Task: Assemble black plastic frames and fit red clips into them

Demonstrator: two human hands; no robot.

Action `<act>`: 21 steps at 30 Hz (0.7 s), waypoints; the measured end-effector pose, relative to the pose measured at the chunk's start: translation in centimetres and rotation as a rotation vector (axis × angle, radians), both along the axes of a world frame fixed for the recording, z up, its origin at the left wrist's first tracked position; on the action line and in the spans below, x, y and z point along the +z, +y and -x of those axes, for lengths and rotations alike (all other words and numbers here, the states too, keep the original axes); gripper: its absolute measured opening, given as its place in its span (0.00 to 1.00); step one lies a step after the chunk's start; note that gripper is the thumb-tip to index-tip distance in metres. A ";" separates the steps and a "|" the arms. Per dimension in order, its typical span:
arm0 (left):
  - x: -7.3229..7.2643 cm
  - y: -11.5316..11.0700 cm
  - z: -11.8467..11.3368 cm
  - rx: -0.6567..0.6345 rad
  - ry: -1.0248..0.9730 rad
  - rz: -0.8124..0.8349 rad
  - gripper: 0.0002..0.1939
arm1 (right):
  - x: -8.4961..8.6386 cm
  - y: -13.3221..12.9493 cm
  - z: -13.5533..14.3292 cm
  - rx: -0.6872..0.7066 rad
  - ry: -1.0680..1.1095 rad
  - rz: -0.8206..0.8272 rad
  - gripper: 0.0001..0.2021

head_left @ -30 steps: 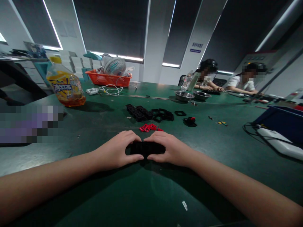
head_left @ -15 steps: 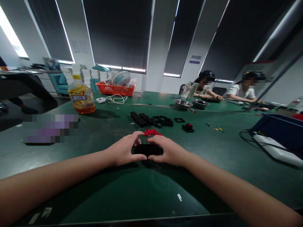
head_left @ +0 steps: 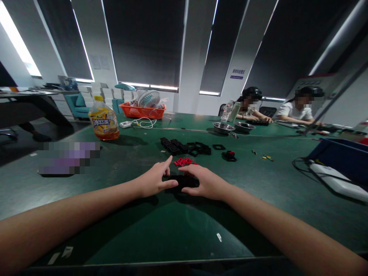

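shiny green tabletop, red pieces heaped near middle, black blocks and black square frames just behind them, yellow-capped bottle and orange basket toward left, metal bowls farther back, navy bin right

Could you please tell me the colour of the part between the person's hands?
The part is black, as the head view shows.

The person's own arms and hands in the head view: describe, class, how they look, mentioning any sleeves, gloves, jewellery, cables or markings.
The left forearm and right forearm are bare, with no sleeve in view. Neither the left hand nor the right hand wears a glove. No watch, bracelet, cable or marking shows; some fingers are partly hidden, so rings cannot be fully ruled out.
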State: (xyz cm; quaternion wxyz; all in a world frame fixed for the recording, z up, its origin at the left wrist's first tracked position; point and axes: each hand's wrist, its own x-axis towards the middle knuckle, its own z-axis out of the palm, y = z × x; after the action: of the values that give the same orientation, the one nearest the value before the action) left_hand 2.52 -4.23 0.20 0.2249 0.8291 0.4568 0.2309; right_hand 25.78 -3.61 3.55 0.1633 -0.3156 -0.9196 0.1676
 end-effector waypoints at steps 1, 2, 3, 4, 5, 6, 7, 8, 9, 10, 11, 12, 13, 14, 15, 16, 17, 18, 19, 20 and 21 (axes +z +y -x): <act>0.1 -0.1 0.0 -0.004 0.010 -0.005 0.50 | 0.0 0.0 0.0 0.001 -0.004 -0.003 0.29; 0.2 -0.2 0.1 -0.008 0.020 -0.010 0.50 | 0.0 0.0 0.0 0.004 -0.008 -0.006 0.29; 0.3 -0.3 0.1 -0.015 0.029 -0.015 0.49 | 0.0 0.0 -0.1 0.008 -0.008 -0.010 0.28; 0.4 -0.4 0.1 -0.022 0.036 -0.020 0.48 | 0.0 0.0 -0.1 0.014 -0.005 -0.014 0.28; 0.5 -0.5 0.1 -0.031 0.041 -0.027 0.46 | -0.1 0.0 -0.1 0.022 0.000 -0.017 0.27; 0.7 -0.6 0.1 -0.041 0.046 -0.039 0.43 | -0.1 0.1 -0.2 0.030 0.006 -0.020 0.27; 0.8 -0.7 0.1 -0.051 0.047 -0.054 0.40 | -0.2 0.1 -0.2 0.041 0.013 -0.025 0.26; 0.9 -0.9 0.0 -0.061 0.046 -0.072 0.36 | -0.2 0.2 -0.2 0.053 0.018 -0.028 0.25; 1.1 -1.0 0.0 -0.071 0.041 -0.091 0.31 | -0.3 0.3 -0.2 0.066 0.020 -0.031 0.24; 1.2 -1.2 0.0 -0.080 0.033 -0.109 0.27 | -0.4 0.4 -0.3 0.079 0.021 -0.034 0.24; 1.4 -1.3 -0.1 -0.088 0.025 -0.123 0.23 | -0.4 0.4 -0.3 0.092 0.022 -0.037 0.23; 1.5 -1.4 -0.1 -0.097 0.021 -0.134 0.21 | -0.4 0.5 -0.3 0.104 0.021 -0.039 0.23; 1.5 -1.5 -0.2 -0.105 0.023 -0.140 0.19 | -0.4 0.5 -0.3 0.113 0.022 -0.039 0.23; 1.6 -1.5 -0.2 -0.109 0.027 -0.143 0.18 | -0.4 0.5 -0.3 0.119 0.021 -0.038 0.23; 1.6 -1.5 -0.2 -0.112 0.035 -0.142 0.17 | -0.4 0.5 -0.2 0.121 0.021 -0.037 0.23; 1.6 -1.5 -0.2 -0.112 0.042 -0.139 0.17 | -0.4 0.5 -0.2 0.120 0.019 -0.035 0.22; 1.6 -1.4 -0.3 -0.110 0.048 -0.134 0.17 | -0.3 0.5 -0.2 0.119 0.016 -0.032 0.22; 1.6 -1.4 -0.3 -0.106 0.053 -0.131 0.17 | -0.3 0.4 -0.2 0.116 0.015 -0.028 0.21; 1.5 -1.4 -0.3 -0.102 0.058 -0.127 0.18 | -0.2 0.4 -0.2 0.114 0.014 -0.024 0.21; 1.5 -1.3 -0.2 -0.100 0.062 -0.124 0.18 | -0.2 0.4 -0.2 0.112 0.015 -0.019 0.20; 1.5 -1.3 -0.2 -0.097 0.066 -0.122 0.19 | -0.2 0.3 -0.2 0.110 0.017 -0.015 0.19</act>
State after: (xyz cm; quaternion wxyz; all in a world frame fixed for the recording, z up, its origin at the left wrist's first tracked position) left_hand 2.77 -5.53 1.65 0.1700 0.8695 0.4083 0.2198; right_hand 25.93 -3.28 3.34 0.1641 -0.2620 -0.9353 0.1722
